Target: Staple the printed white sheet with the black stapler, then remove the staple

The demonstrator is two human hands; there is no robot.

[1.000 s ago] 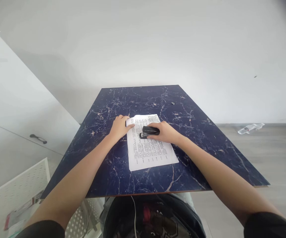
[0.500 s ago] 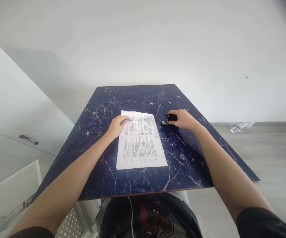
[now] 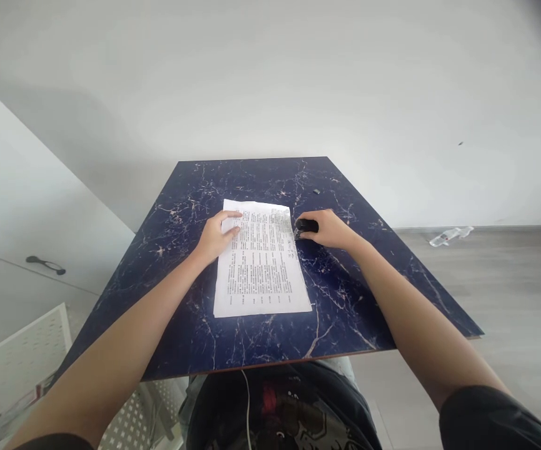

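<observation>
Printed sheets of paper (image 3: 263, 269) lie on the dark blue marbled table (image 3: 190, 347), slightly askew. My left hand (image 3: 217, 234) rests on their upper left edge, thumb and forefinger spread apart on top of the page. At the upper right edge, my right hand (image 3: 329, 228) is closed round a small black stapler (image 3: 307, 225). The stapler's front end meets the right edge of the paper; whether the edge sits between its jaws I cannot tell. My fingers and palm hide the stapler's rear.
A small dark piece (image 3: 316, 191) lies on the table beyond my right hand. A pale wall (image 3: 270, 81) stands behind the table. Clear plastic packaging (image 3: 451, 235) is on the floor at the right. At the lower left is a white perforated panel (image 3: 27, 344).
My right hand has brought the stapler leftwards to the paper's right edge. The left thumb and forefinger have spread apart on the page. The view has shifted slightly.
</observation>
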